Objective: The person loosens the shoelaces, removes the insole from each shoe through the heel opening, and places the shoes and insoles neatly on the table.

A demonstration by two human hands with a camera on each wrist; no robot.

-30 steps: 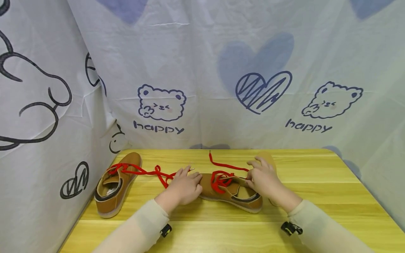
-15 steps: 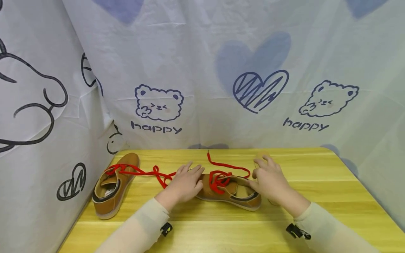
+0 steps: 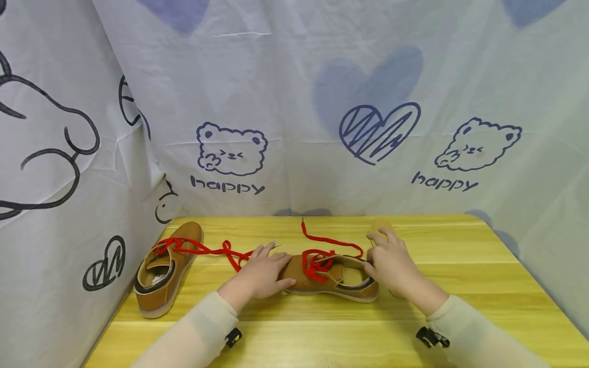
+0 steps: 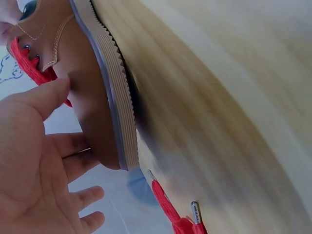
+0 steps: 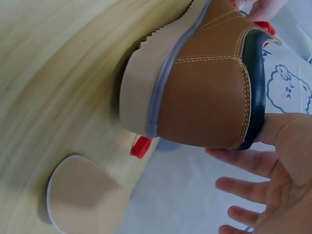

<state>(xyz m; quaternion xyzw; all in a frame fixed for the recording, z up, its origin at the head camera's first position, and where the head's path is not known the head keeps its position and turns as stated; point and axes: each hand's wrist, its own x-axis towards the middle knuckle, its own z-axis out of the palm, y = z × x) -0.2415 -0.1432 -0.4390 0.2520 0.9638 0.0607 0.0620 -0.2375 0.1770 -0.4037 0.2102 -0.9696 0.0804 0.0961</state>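
A brown leather shoe (image 3: pixel 294 273) with red laces (image 3: pixel 314 266) lies on the table, toe to the left. My left hand (image 3: pixel 262 271) is at its toe. In the left wrist view the thumb (image 4: pixel 56 92) touches the upper and two fingers reach behind the toe, the others spread. My right hand (image 3: pixel 391 266) pinches the heel collar (image 5: pixel 254 87), its thumb going behind the dark padded edge and its index finger along the outside of the heel. A beige insole (image 5: pixel 85 197) lies beyond the heel, partly covered by the right hand in the head view.
A matching brown shoe (image 3: pixel 167 278) stands at the left, its red lace (image 3: pixel 207 250) stretching across to the left hand. A loose lace end (image 3: pixel 331 240) curves behind the middle shoe. Printed white cloth (image 3: pixel 294 102) hangs behind the wooden table (image 3: pixel 331 340).
My left hand has slid slightly left on the toe and its thumb has spread out. My right hand has shifted a little right, round the heel, uncovering the lace behind the shoe.
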